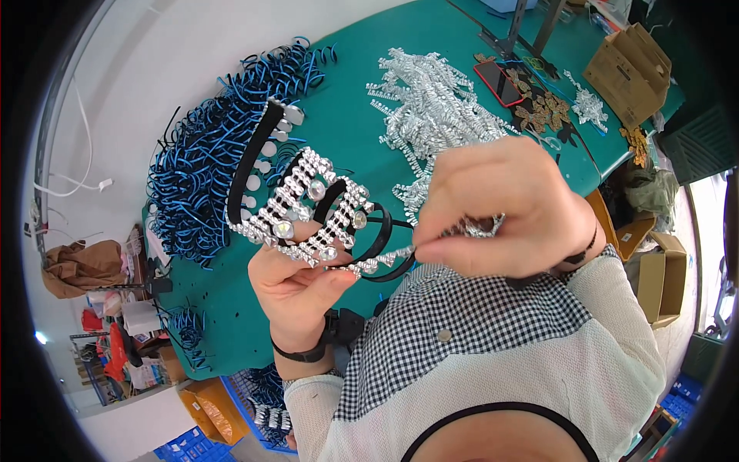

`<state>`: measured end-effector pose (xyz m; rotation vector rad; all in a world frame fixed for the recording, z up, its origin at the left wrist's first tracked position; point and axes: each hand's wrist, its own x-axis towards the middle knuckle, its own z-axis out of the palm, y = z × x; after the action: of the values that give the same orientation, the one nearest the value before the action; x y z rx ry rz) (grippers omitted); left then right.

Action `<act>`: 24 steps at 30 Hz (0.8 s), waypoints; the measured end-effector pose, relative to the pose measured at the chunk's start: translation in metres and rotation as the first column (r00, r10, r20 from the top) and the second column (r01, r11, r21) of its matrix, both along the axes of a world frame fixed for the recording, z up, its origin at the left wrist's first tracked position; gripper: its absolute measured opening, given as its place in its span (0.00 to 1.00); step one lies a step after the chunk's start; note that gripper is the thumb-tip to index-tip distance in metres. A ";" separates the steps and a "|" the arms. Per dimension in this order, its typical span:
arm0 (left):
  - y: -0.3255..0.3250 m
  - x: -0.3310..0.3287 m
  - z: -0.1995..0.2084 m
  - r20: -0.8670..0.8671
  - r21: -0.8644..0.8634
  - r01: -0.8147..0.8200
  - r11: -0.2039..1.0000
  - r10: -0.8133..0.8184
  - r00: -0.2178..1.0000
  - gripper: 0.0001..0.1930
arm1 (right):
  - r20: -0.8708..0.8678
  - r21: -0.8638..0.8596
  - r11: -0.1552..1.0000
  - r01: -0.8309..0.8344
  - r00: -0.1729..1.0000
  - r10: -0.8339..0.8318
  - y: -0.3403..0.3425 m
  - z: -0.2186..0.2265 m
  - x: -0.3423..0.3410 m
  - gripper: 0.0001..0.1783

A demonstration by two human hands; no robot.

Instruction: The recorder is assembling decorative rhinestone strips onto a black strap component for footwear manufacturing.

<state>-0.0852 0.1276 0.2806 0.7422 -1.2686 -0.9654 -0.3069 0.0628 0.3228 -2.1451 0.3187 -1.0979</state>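
Observation:
My left hand [296, 291] is closed round a coiled black band [252, 165] faced with rows of silver rhinestones and round clear beads. Its loops rise above the fingers, and a thin black hoop [382, 239] shows beside them. From the left thumb and fingertips a narrow silver rhinestone trim [383, 260] runs across to my right hand [512, 208]. There the thumb and forefinger pinch it, and a crumpled length shows within the curled fingers. Both hands are raised over the near side of the green table [350, 88].
A heap of blue-and-black curled strips [204, 165] covers the table's left. Silver curled trim [439, 100] is piled beyond my right hand. Farther right are a red-edged phone [499, 83], gold flower-shaped pieces [545, 112] and a cardboard box [627, 73]. A blue crate [250, 412] stands below the table at left.

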 end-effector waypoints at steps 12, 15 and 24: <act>-0.001 -0.007 -0.001 -0.201 0.089 0.038 0.995 -0.020 0.979 0.11 | 0.067 0.231 0.969 -0.088 0.995 0.075 -0.017 -0.016 0.006 0.06; -0.004 -0.007 -0.001 -0.162 0.096 0.053 0.994 -0.037 0.986 0.13 | 0.069 0.296 0.950 -0.103 0.994 0.087 -0.017 -0.019 0.008 0.07; -0.001 -0.008 -0.008 -0.202 0.158 0.025 0.987 0.008 0.979 0.26 | 0.099 0.423 0.888 -0.180 0.983 0.152 -0.017 -0.027 0.013 0.12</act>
<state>-0.0929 0.1266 0.2721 0.7424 -1.0260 -1.1304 -0.2935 0.0455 0.2963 -1.7059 0.3086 -0.8974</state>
